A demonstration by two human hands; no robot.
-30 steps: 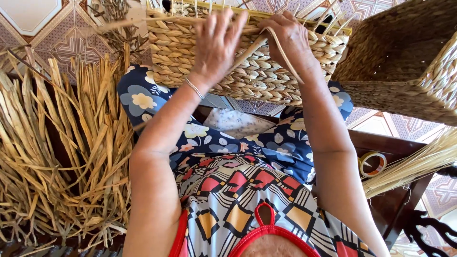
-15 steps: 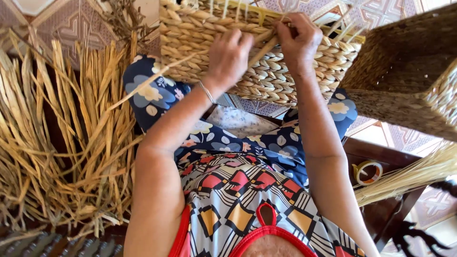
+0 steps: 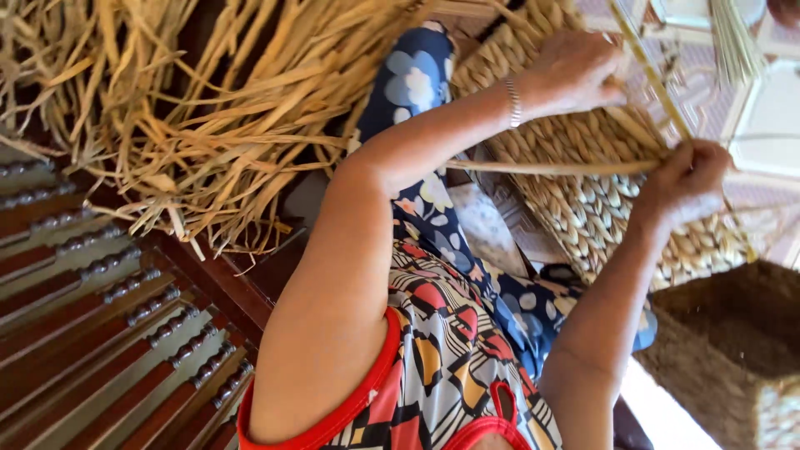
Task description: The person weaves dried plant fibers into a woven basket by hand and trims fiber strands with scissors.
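Shift since half a second ago: both hands moved right across the view as the head turned; right hand now drawn away from the weave, with a long strand stretched out behind it.
Left hand (image 3: 575, 71): pressed on the upper part of the woven basket (image 3: 600, 200), fingers curled down onto the weave, seemingly pinning the strand's root; exact grip hidden by the knuckles.
Right hand (image 3: 687, 179): clenched around the flat dried strand (image 3: 550, 167), pulling it taut; a second, greener strand (image 3: 646, 71) rising up and away from these fingers.
Basket position: resting on the lap, over the blue flowered cloth (image 3: 412, 75), under and between both hands.
Done so far: many tight rows of plaited weave already covering the basket wall below and beside the fingers.
Left to do: judging by loose upright stakes (image 3: 733, 37) beyond the left fingers, upper edge not yet closed; current strand only partly worked in, long tail free.
Supply: big heap of dried straw (image 3: 192, 108) well to the left of the left arm, plenty unused.
Nearby: darker finished basket (image 3: 733, 350) below the right forearm; carved wooden bench slats (image 3: 100, 300) at lower left.
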